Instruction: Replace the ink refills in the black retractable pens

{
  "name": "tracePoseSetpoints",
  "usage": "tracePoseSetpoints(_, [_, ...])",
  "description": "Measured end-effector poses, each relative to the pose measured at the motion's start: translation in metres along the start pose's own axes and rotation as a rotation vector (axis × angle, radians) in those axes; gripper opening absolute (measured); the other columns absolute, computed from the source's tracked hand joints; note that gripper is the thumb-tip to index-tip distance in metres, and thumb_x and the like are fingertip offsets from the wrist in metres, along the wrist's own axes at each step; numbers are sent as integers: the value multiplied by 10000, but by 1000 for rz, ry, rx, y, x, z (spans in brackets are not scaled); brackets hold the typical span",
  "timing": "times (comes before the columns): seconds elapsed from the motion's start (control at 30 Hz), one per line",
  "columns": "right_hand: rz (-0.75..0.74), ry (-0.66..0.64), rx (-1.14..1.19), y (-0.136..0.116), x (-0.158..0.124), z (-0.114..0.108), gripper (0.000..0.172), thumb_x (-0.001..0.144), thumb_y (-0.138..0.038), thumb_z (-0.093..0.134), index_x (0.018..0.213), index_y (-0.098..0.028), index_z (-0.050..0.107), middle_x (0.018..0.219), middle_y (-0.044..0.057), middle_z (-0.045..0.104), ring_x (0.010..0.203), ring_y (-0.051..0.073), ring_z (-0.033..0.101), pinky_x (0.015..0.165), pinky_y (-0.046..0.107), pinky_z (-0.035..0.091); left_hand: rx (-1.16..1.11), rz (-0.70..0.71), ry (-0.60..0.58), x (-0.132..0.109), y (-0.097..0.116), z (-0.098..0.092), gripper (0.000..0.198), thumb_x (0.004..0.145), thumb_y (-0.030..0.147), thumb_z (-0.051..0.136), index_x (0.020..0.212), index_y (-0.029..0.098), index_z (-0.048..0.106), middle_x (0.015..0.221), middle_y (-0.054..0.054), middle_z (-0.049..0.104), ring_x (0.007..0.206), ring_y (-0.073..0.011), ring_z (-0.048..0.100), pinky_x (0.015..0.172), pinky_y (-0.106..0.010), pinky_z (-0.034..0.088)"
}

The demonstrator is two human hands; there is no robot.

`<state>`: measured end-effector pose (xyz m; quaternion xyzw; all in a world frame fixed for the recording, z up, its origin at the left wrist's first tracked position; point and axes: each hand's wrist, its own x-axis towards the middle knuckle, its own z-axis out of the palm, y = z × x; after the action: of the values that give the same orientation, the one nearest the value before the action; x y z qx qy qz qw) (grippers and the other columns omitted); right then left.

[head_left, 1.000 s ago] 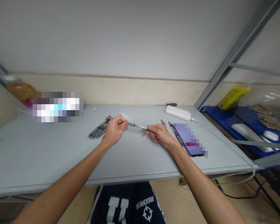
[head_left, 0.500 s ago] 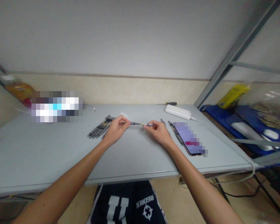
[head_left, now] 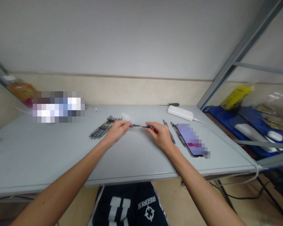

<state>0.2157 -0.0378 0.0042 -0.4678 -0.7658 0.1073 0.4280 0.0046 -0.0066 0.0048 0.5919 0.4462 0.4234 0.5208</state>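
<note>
Above the middle of the grey table (head_left: 136, 160), a thin pen (head_left: 139, 126) spans both hands: the left hand (head_left: 116, 131) pinches one end, the right hand (head_left: 160, 135) the other. Loose pens (head_left: 102, 128) lie just left.

A pale grey table (head_left: 49, 157) carries a bundle of dark pens (head_left: 103, 128) left of centre. Two loose pens (head_left: 170, 135) and a phone (head_left: 193, 141) lie to the right. A white box (head_left: 180, 113) and a screwdriver (head_left: 171, 104) lie at the far edge.
</note>
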Motion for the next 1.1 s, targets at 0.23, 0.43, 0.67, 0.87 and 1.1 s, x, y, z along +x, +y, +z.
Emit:
tracePoseSetpoints(0.23, [-37,-108,-6,-12,-1,-3,282,859,-364,501,863,-149,684,642,42,621,540,130,501,584,249,378,-53,-102,-19,2,-1,-3,394,690,489,619,518,137,570,400,73,256,372,-53,201,427,-244,129])
tracePoseSetpoints(0.43, [77,-138,59,-12,0,-4,267,839,-328,515,813,-130,693,502,-22,489,441,85,382,491,215,301,280,51,-5,-2,3,-2,426,776,514,490,594,144,599,434,53,290,422,-82,231,446,-248,144])
tracePoseSetpoints(0.67, [152,-194,151,-11,1,-6,331,830,-383,504,759,-118,690,501,-25,425,470,83,331,462,220,244,505,242,31,-5,9,-2,374,820,431,428,621,143,559,518,37,360,524,-109,336,511,-245,234])
tracePoseSetpoints(0.87, [323,-315,375,-11,3,-7,356,806,-447,506,723,-128,641,458,-50,375,425,76,292,422,226,197,532,289,79,-7,9,-1,353,841,392,412,635,144,556,530,31,405,545,-118,380,540,-253,259])
tracePoseSetpoints(1.1, [409,-334,479,-13,5,-8,344,782,-451,529,701,-132,628,421,-58,387,400,71,295,421,226,209,525,305,77,-7,10,0,343,841,386,421,626,149,546,531,31,416,546,-117,385,541,-252,272])
